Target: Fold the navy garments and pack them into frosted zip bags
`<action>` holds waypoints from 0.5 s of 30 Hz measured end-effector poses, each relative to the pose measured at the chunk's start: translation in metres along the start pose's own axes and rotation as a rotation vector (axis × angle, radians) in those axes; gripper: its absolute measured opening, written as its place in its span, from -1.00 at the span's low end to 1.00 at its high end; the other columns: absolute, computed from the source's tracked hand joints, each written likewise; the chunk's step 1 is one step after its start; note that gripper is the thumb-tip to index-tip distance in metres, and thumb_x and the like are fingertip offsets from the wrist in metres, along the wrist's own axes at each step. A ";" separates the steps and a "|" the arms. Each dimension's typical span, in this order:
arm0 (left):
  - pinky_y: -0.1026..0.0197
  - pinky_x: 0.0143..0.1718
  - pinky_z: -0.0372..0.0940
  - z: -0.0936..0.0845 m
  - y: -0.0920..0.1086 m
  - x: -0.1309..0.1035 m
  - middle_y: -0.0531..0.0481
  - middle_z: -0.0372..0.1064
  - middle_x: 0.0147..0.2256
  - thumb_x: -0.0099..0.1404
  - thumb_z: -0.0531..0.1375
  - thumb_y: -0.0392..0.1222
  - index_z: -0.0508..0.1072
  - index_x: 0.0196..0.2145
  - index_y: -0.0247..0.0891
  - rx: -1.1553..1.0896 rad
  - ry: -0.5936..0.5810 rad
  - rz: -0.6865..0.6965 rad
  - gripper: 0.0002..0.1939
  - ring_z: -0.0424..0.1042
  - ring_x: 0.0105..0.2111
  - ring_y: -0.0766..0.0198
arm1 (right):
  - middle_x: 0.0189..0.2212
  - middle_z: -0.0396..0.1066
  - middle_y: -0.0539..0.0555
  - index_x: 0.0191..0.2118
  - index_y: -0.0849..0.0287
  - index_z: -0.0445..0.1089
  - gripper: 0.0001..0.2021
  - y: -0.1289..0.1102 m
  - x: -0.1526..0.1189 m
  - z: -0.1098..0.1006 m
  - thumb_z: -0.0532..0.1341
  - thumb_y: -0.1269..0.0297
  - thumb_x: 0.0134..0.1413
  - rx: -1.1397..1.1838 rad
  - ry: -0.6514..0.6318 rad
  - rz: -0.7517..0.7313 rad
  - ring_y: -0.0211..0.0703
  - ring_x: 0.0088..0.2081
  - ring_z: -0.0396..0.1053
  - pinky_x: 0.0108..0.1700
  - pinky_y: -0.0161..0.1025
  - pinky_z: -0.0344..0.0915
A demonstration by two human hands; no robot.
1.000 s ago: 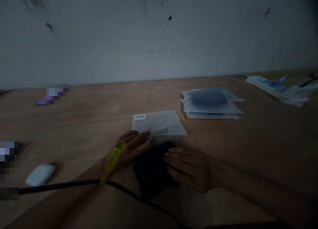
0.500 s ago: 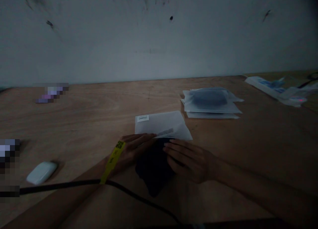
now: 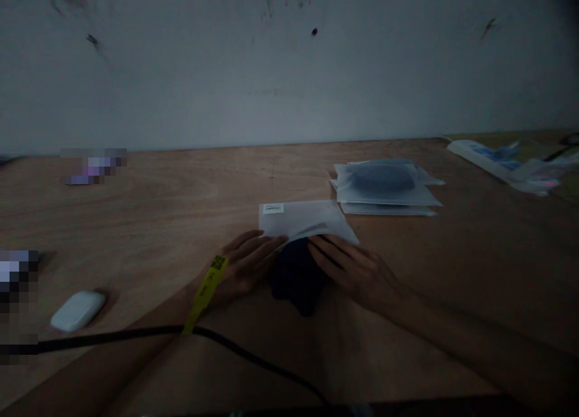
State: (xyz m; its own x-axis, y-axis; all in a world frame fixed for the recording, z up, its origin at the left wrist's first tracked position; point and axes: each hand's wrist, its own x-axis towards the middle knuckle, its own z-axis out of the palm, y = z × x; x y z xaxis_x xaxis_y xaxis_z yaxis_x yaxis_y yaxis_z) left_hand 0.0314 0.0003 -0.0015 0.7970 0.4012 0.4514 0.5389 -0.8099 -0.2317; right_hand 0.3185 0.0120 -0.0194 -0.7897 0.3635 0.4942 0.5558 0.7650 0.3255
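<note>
A dark folded cloth [image 3: 301,277] lies between my two hands, its far end tucked under the mouth of a frosted plastic bag [image 3: 298,216]. The bag lies flat with a small white label at its far left corner. My left hand [image 3: 251,259], with a yellow tag strip at the wrist, has its fingers at the left side of the bag's mouth, against the cloth. On the other side my right hand [image 3: 348,263] grips the cloth's right edge, fingertips at the bag opening. Both thumbs are mostly hidden.
Filled frosted bags [image 3: 382,187] are stacked behind on the right. A white rounded case [image 3: 78,311] sits at left, near a black cable [image 3: 136,332] crossing over my left forearm. Plastic packaging [image 3: 506,163] lies at the far right. Blurred-out items are at the left; a wall stands behind.
The cloth has moved away from me and right, with more of it under the bag's mouth. Both hands went along with it. The bag has shifted slightly right.
</note>
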 end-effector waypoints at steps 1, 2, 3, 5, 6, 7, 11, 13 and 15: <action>-0.03 0.19 0.31 -0.001 0.001 0.001 -0.21 0.39 0.13 0.44 0.10 -0.39 0.35 0.15 -0.41 -0.014 0.007 0.008 -0.65 0.39 0.10 0.08 | 0.05 0.48 0.16 0.10 0.29 0.38 -0.59 0.000 0.000 0.001 0.04 0.61 0.18 -0.007 -0.001 0.023 -0.05 0.02 0.44 -0.22 -0.23 0.49; -0.02 0.22 0.29 -0.002 0.003 0.002 -0.20 0.39 0.13 0.43 0.10 -0.39 0.33 0.16 -0.41 -0.039 0.026 0.008 -0.65 0.36 0.13 0.09 | 0.02 0.51 0.15 0.09 0.30 0.39 -0.59 0.001 0.000 0.001 0.05 0.62 0.16 -0.010 -0.001 0.037 -0.06 0.00 0.44 -0.23 -0.25 0.48; -0.02 0.23 0.27 -0.002 0.004 0.003 -0.20 0.40 0.11 0.43 0.10 -0.39 0.31 0.16 -0.42 -0.066 0.049 0.006 -0.64 0.34 0.14 0.10 | -0.01 0.52 0.14 0.09 0.30 0.39 -0.58 0.002 0.000 0.001 0.05 0.62 0.15 -0.010 0.003 0.042 -0.08 -0.02 0.45 -0.24 -0.25 0.47; 0.01 0.24 0.27 -0.001 0.007 0.004 -0.17 0.44 0.05 0.43 0.11 -0.39 0.28 0.17 -0.42 -0.124 0.101 0.001 -0.63 0.34 0.15 0.14 | -0.03 0.53 0.13 0.08 0.30 0.40 -0.59 0.003 0.001 0.001 0.05 0.62 0.15 -0.012 0.013 0.044 -0.09 -0.04 0.45 -0.25 -0.26 0.44; 0.03 0.24 0.27 0.000 0.008 0.003 -0.16 0.45 0.03 0.42 0.13 -0.38 0.26 0.17 -0.42 -0.148 0.122 -0.004 -0.62 0.35 0.14 0.17 | -0.04 0.53 0.12 0.07 0.29 0.41 -0.59 0.004 0.002 0.000 0.05 0.62 0.14 -0.015 0.016 0.049 -0.10 -0.05 0.45 -0.26 -0.27 0.43; 0.04 0.23 0.28 0.000 0.010 0.003 -0.15 0.46 0.01 0.42 0.14 -0.37 0.25 0.18 -0.41 -0.169 0.137 -0.006 -0.61 0.37 0.12 0.19 | -0.05 0.54 0.12 0.06 0.28 0.42 -0.59 0.004 0.002 0.000 0.05 0.62 0.14 -0.016 0.017 0.057 -0.10 -0.06 0.44 -0.26 -0.28 0.42; 0.03 0.23 0.30 -0.002 0.013 0.004 -0.15 0.45 -0.01 0.41 0.15 -0.34 0.25 0.18 -0.36 -0.204 0.140 0.030 -0.59 0.41 0.09 0.20 | -0.11 0.54 0.13 0.01 0.27 0.43 -0.62 0.002 0.005 -0.001 0.08 0.62 0.11 -0.042 -0.010 0.116 -0.11 -0.14 0.45 -0.30 -0.27 0.39; 0.02 0.24 0.29 -0.003 0.015 0.006 -0.13 0.47 -0.03 0.40 0.16 -0.35 0.27 0.16 -0.35 -0.207 0.132 0.063 -0.61 0.42 0.07 0.20 | -0.16 0.54 0.12 -0.03 0.28 0.44 -0.65 0.000 0.006 0.000 0.09 0.62 0.11 -0.068 -0.036 0.148 -0.11 -0.21 0.45 -0.34 -0.25 0.38; 0.03 0.24 0.29 -0.003 0.017 0.007 -0.11 0.48 -0.04 0.39 0.18 -0.35 0.29 0.13 -0.36 -0.209 0.142 0.074 -0.63 0.43 0.07 0.20 | -0.20 0.53 0.11 -0.05 0.27 0.43 -0.67 -0.002 0.006 0.002 0.09 0.62 0.11 -0.081 -0.062 0.178 -0.11 -0.24 0.44 -0.37 -0.24 0.37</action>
State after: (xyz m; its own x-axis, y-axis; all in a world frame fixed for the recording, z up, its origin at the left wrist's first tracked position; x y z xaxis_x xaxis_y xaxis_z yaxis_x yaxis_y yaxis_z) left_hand 0.0450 -0.0120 0.0004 0.7781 0.2850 0.5597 0.4004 -0.9117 -0.0924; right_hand 0.3123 0.0137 -0.0184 -0.6903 0.5233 0.4997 0.7052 0.6411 0.3027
